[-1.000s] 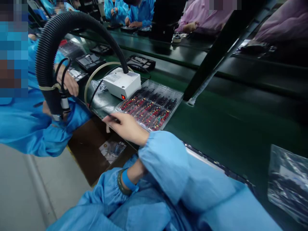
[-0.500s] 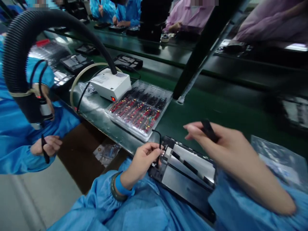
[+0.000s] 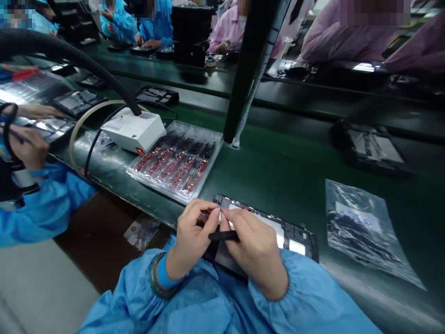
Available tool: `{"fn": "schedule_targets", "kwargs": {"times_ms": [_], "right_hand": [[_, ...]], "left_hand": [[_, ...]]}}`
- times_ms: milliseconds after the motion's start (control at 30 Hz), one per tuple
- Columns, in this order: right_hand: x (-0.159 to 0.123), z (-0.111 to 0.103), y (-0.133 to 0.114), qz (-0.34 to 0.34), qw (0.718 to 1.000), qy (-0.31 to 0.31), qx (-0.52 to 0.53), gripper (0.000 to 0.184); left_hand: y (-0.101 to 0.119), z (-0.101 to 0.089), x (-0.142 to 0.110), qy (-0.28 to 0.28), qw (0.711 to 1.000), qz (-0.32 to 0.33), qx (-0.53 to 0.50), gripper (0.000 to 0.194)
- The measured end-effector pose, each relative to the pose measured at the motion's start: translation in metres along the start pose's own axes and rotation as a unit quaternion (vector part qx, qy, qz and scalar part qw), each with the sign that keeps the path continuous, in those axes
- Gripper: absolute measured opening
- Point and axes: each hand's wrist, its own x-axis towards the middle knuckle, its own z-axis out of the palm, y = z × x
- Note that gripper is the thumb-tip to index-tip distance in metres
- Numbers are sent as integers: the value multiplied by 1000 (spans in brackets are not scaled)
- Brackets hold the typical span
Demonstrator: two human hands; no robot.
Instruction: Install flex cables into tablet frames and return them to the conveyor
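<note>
Closest to me, a blue wristband [image 3: 167, 273] and a dark bangle [image 3: 158, 280] circle the wrist of the person's left hand [image 3: 193, 232], whose thumb and fingertips are pinched together; whatever lies between them is too small for me to make out. The right hand [image 3: 255, 243] meets it tip to tip, its fingers curled round a slim black tool [image 3: 224, 235]. Beneath both, an opened flat device [image 3: 273, 225] lies at the near edge of the green worktop [image 3: 278, 181], partly covered by the hands. Over to the right there's a clear plastic bag [image 3: 368, 227] with dark pieces inside; to the left, a clear tray [image 3: 174, 160] of red and black parts sits just beside a white box [image 3: 134, 127] with a lit red switch. Past the slanting post [image 3: 243, 79], people in blue and pink sleeves [image 3: 333, 39] line the far side.
</note>
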Motion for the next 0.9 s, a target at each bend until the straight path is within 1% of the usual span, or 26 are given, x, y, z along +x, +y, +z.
{"fn": "schedule_targets", "kwargs": {"times_ms": [67,133,167,233,267,300,333,367,400,433,467,500,533,567,600,633,667,700,733,767,800,833,867,900], "right_hand": [[-4,1,-2,-25,999,-25,-24,20],[-6,3,-3,-41,998,-41,-22,23],[-7,4,-3,-42,998,-43,-17,23],[-8,2,-1,-21,999,-42,14,23],[-8,-1,1,5,998,-43,47,22],[-9,-5,4,46,994,-43,88,21],[-10,-11,9,102,985,-42,130,21],[-11,-19,14,170,970,-38,169,22],[-14,-29,21,241,950,-30,198,24],[-17,-39,28,310,926,-14,214,26],[-20,-49,36,369,903,9,219,29],[-23,-59,44,413,884,35,216,31],[-27,-68,51,441,871,59,207,32],[-31,-75,56,455,866,80,193,34],[-34,-80,61,461,865,91,173,35],[-37,-82,64,460,870,93,150,36],[-39,-83,66,447,882,85,124,34],[-42,-81,68,421,900,70,95,32],[-44,-77,70,377,923,50,64,28],[-46,-72,71,319,947,29,27,25],[-49,-67,73,252,967,9,-17,23],[-51,-61,75,183,981,-11,-69,23],[-53,-55,76,121,984,-30,-124,25],[-56,-49,78,71,980,-50,-178,26]], "left_hand": [[-1,1,0,4,1000,-6,-1,6],[-2,3,2,-6,999,-28,-16,5],[-2,4,3,-20,998,-53,-31,4],[0,3,5,-68,987,-128,-71,8],[0,2,7,-99,977,-167,-89,11],[1,-1,9,-128,966,-199,-103,13],[2,-4,13,-155,957,-221,-110,15],[1,-9,17,-174,952,-227,-106,16],[-1,-14,24,-181,956,-215,-89,16],[-4,-21,32,-172,967,-182,-53,15],[-8,-28,41,-152,980,-131,3,14],[-14,-35,52,-118,988,-63,80,11],[-20,-42,64,-76,981,21,175,10],[-27,-48,75,-49,956,89,276,10],[-32,-53,85,-34,917,134,375,11],[-35,-57,94,-53,873,167,455,13],[-36,-60,100,-100,830,195,513,16],[-35,-62,103,-159,791,216,550,17],[-32,-64,104,-221,759,234,566,19],[-27,-64,103,-268,737,252,567,20],[-21,-64,101,-293,726,268,562,21],[-15,-63,99,-294,727,282,553,22],[-10,-59,96,-282,739,294,537,24],[-7,-54,93,-271,757,307,509,26]]}}
